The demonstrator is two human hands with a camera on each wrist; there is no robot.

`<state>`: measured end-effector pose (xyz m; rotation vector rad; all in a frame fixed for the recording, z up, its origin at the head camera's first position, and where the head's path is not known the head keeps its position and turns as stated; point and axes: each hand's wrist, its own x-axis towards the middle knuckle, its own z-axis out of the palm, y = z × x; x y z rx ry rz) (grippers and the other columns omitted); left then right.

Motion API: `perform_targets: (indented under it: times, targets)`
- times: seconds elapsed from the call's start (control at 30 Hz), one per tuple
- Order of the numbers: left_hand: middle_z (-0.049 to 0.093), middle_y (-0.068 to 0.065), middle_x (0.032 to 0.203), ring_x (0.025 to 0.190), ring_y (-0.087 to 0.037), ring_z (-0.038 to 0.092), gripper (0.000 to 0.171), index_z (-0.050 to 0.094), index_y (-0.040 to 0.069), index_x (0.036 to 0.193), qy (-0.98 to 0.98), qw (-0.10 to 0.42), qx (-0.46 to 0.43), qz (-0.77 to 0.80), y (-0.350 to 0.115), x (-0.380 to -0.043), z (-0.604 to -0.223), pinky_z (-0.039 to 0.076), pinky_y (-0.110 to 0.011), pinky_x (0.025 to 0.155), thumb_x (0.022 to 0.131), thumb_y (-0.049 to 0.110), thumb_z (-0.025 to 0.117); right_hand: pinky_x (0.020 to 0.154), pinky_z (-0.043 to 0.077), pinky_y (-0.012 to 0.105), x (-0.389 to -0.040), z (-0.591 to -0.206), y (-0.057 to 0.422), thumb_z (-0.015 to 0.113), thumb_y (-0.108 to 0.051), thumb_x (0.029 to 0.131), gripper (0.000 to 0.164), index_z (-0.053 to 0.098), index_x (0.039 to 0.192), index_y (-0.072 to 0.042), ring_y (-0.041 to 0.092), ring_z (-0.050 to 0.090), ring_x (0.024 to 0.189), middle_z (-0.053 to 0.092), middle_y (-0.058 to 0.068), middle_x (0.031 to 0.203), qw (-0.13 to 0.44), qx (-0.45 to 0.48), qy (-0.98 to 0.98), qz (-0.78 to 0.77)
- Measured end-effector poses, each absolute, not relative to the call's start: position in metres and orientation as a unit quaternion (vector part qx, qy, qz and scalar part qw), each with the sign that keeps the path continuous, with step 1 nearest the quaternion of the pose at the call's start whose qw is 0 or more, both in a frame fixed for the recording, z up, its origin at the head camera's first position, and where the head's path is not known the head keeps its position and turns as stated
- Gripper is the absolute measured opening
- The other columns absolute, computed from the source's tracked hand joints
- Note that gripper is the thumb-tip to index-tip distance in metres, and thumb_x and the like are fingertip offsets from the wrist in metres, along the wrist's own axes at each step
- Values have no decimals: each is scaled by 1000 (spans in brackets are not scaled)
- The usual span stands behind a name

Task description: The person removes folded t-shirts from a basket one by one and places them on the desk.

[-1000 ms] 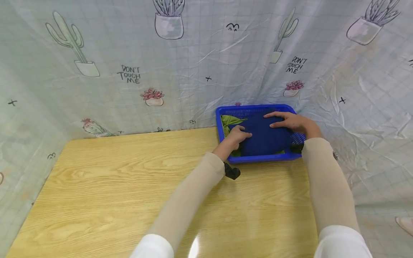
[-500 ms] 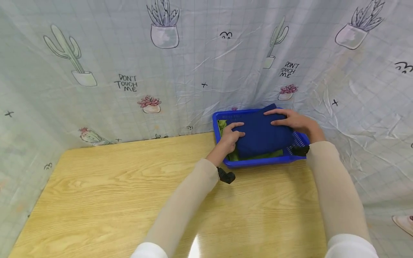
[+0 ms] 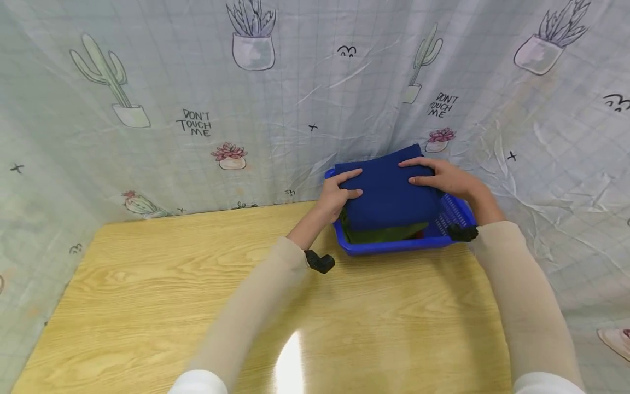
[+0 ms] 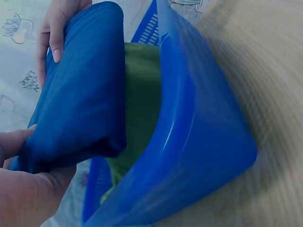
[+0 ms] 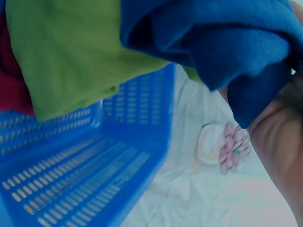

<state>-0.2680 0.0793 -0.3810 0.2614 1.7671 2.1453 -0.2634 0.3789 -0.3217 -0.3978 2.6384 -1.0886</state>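
Observation:
A folded dark blue cloth [image 3: 386,194] is held over the blue plastic basket [image 3: 394,248], its back edge rising past the far rim. My left hand [image 3: 334,196] grips the left end, fingers on top and, in the left wrist view, the base of the thumb [image 4: 57,182] under the fold. On the right end my right hand [image 3: 448,178] holds the cloth, fingers spread over its top; part of that hand is hidden behind the fabric in the right wrist view. Beneath, a folded green cloth [image 5: 71,52] lies in the basket, with a dark red cloth [image 5: 14,80] beside it.
The basket stands at the back right of the wooden table [image 3: 197,284], close to the printed curtain [image 3: 275,109]. Another stretch of curtain [image 3: 551,180] hangs along the right side. A black wrist camera [image 3: 320,261] sits under the left forearm.
Both hands have raised the blue cloth from inside the basket to above its rim. The left hand has shifted left and up, and more of the green cloth shows below.

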Motion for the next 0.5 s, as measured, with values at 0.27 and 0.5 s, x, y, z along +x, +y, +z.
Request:
perform_targets:
  times: [0.27,0.5]
  targets:
    - [47,-1,154,116,-19,64,58,65,28,139,623,187,102,752,57,-268,-362,53,-31,83,94,-7,67,111,32,61,-259,-304,360,58,-34,105,50,48,153,-25,39,42,139,41,16,156,102,-169,929,-313]
    - [45,-1,156,100,-12,63,58,65,28,139,650,171,112,732,58,-266,-357,49,-27,82,93,-6,69,76,43,42,-251,-296,355,56,-19,107,46,51,152,-20,22,52,68,62,15,92,26,-203,954,-221]
